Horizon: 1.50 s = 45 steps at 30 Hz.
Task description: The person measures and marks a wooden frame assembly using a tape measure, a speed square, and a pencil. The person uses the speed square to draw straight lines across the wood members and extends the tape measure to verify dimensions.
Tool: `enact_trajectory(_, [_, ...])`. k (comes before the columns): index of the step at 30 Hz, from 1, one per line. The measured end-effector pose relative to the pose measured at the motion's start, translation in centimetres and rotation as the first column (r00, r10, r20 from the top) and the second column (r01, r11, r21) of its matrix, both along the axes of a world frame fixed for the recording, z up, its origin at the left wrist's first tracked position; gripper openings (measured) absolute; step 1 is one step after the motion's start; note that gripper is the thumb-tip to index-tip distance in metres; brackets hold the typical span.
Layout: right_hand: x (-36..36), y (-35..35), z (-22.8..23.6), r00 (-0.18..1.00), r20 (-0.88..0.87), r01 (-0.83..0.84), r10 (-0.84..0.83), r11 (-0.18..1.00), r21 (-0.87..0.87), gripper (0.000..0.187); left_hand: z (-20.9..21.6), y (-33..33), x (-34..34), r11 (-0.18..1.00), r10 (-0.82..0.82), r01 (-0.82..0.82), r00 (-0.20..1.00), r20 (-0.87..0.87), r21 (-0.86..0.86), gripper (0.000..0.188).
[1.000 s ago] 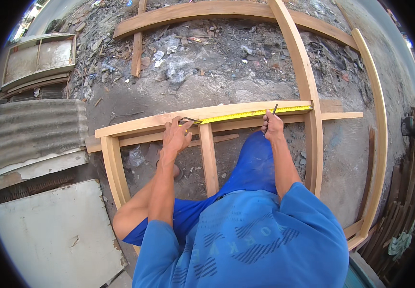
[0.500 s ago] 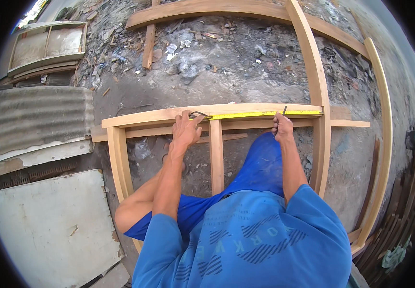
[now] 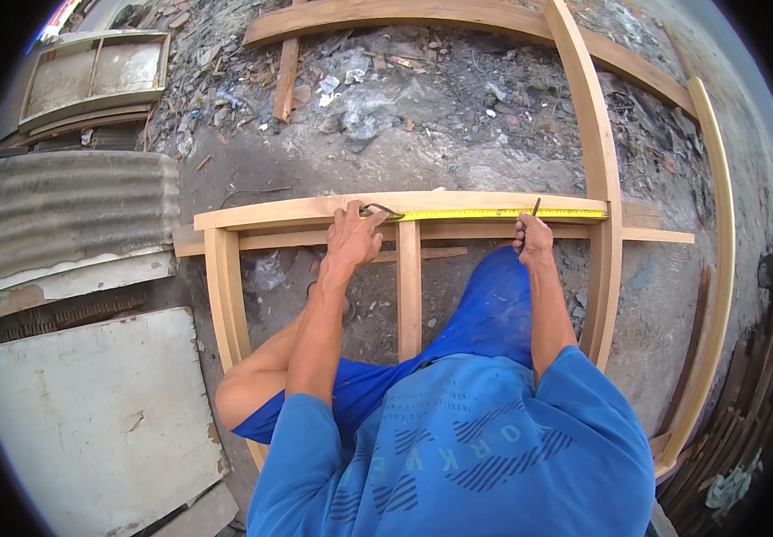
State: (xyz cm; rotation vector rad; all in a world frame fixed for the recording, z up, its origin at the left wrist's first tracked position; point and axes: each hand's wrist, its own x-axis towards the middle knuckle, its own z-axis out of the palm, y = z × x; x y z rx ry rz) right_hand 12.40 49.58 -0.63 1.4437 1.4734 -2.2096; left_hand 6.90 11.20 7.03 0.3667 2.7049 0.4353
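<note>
right hand [image 3: 534, 238] around dark pencil [image 3: 537, 207]

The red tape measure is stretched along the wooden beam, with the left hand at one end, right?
Not quite: the tape measure is yellow, not red, as the head view shows. It does stretch along the wooden beam, with the left hand at one end.

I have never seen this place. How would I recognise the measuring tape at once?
Find the pale wooden frame in front of the person in blue. Along the near edge of its long crosswise beam, from the left hand past the right hand, runs the measuring tape. Its bright yellow colour sets it apart from the plain wood around it.
</note>
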Motion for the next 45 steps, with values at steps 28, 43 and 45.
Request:
enact_trajectory(28, [-3.3,-1.6,3.1,0.976,-0.2,0.066,-0.082,0.994,-0.082,0.015,1.0,-1.8,-2.5,0.996,0.049,-0.028,0.969,-0.24,0.09,0.046])
enact_trajectory(43, [-2.9,-2.5,2.8,0.988,-0.151,-0.008,0.005,1.0,-0.019,0.015,1.6,-2.1,-1.4,0.991,0.051,-0.041,0.996,-0.075,0.131,0.051])
enact_trajectory(45, [-2.9,-3.2,2.7,0.987,-0.153,-0.054,0.057,0.998,0.024,0.015,1.9,-1.2,-1.1,0.986,0.012,-0.013,1.0,0.01,0.164,0.053])
